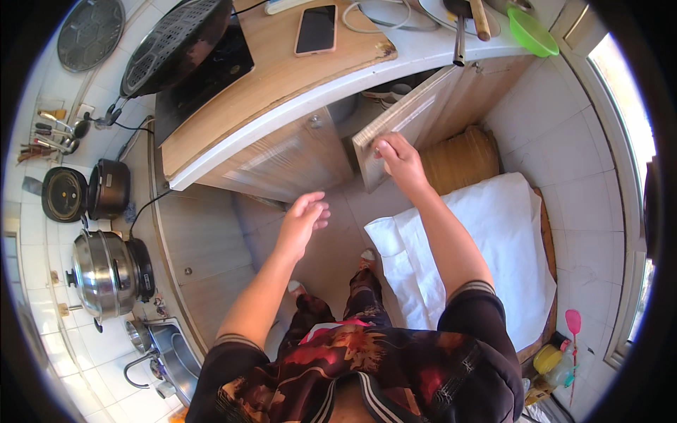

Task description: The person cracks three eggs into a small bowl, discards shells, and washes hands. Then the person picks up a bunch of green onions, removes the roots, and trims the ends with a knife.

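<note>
My right hand point(399, 158) grips a wooden cabinet door point(407, 121) close to its free edge, and the fingers cover the spot they hold. That door stands ajar. Through the gap beside it, dark pots and stacked dishes point(394, 94) show in the cabinet's shadow. My left hand point(305, 219) hangs in the air over the floor, fingers loosely curved, with nothing in it. Nearest to it is the neighbouring cabinet door point(285, 158), which has a round knob point(316, 121).
Above the doors, the counter point(264, 79) carries a phone point(316, 30), a wok point(174, 47) and a green bowl point(531, 33). A white cloth point(486, 248) covers something low at right. Steel steamer point(103, 275) and sink point(177, 354) are at left.
</note>
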`<action>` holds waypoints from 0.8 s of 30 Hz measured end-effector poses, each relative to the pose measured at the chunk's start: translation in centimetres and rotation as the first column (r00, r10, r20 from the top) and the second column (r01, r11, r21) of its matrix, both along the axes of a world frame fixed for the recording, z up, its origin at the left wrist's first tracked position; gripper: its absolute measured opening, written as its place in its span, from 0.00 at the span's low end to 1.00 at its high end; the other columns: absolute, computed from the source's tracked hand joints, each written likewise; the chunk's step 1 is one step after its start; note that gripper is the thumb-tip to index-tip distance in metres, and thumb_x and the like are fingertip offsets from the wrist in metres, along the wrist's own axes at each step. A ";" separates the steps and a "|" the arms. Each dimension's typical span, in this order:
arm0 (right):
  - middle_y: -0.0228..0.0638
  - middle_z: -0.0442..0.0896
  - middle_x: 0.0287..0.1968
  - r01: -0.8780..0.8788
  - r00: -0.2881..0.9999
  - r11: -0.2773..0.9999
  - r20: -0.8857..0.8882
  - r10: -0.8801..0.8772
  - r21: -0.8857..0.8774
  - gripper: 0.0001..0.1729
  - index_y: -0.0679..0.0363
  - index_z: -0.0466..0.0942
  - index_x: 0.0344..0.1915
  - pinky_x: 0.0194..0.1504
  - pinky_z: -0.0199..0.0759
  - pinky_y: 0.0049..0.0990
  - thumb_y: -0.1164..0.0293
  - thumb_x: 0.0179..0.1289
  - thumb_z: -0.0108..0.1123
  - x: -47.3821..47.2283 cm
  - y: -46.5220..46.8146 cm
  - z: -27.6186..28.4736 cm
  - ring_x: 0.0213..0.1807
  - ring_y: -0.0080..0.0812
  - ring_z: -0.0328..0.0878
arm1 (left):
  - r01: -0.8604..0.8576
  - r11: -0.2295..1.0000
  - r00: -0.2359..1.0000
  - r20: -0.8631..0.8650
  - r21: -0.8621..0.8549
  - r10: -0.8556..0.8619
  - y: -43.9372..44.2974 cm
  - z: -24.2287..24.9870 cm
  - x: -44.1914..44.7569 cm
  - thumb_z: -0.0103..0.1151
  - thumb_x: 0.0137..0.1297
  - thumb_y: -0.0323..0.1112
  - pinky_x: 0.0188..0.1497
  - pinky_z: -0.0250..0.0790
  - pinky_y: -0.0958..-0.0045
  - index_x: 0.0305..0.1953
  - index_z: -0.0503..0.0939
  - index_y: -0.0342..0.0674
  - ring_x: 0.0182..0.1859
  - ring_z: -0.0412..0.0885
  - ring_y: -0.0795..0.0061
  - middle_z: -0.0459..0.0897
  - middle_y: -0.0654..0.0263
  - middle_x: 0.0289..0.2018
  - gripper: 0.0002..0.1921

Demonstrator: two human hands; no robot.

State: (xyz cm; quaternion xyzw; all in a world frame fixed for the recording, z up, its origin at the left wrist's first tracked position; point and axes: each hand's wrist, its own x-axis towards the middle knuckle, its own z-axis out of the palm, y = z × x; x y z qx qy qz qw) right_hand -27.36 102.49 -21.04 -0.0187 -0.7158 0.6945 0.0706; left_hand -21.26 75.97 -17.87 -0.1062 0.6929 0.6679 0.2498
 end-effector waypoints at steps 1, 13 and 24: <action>0.31 0.77 0.39 -0.015 0.998 0.994 0.054 0.021 -0.104 0.11 0.62 0.80 0.39 0.38 0.70 0.21 0.66 0.72 0.55 1.7 1.1 -0.2 0.39 0.24 0.78 | 0.066 0.994 0.997 -0.041 -0.089 -0.070 0.9 -0.8 -0.8 0.53 0.73 0.35 0.51 0.74 0.67 0.60 0.73 0.38 0.49 0.80 0.69 0.79 0.59 0.50 0.18; 0.28 0.77 0.40 0.057 0.990 0.981 0.135 -0.032 -0.187 0.14 0.59 0.77 0.41 0.37 0.72 0.25 0.60 0.74 0.53 10.5 8.3 -0.6 0.39 0.23 0.78 | -0.176 0.085 0.161 -0.114 -0.981 -0.980 8.9 -7.1 -11.4 0.54 0.63 0.32 0.74 0.48 0.51 0.51 0.79 0.40 0.66 0.67 0.52 0.77 0.55 0.56 0.16; 0.28 0.76 0.39 0.076 0.989 0.966 0.143 -0.042 -0.248 0.15 0.60 0.79 0.40 0.37 0.70 0.23 0.59 0.74 0.55 10.8 8.9 -0.8 0.39 0.23 0.78 | -0.078 -0.718 0.260 0.681 -0.691 -0.684 14.4 -7.7 -16.9 0.47 0.71 0.39 0.71 0.53 0.45 0.60 0.79 0.42 0.68 0.69 0.56 0.77 0.59 0.62 0.20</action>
